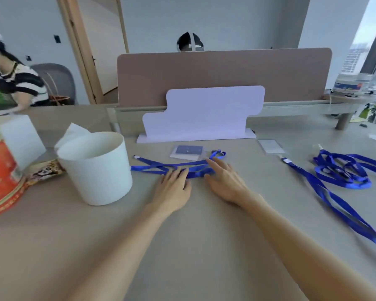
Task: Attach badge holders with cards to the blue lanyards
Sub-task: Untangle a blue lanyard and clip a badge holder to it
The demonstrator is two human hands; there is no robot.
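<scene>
Touching blue lanyard [152, 167], left hand [174, 187], right hand [226, 181], card [188, 149] print blurred

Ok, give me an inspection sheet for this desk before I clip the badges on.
Surface: beige desk.
Job's things: one lanyard under both hands; badge holder with card just behind it; second holder, long lanyard and coiled lanyard to the right.
Clutter: white bucket, red tin, white stand.
Grippers: left hand and right hand open, fingers on the lanyard.
Cables: nothing seen.
Surroundings: brown divider, window at right.
</scene>
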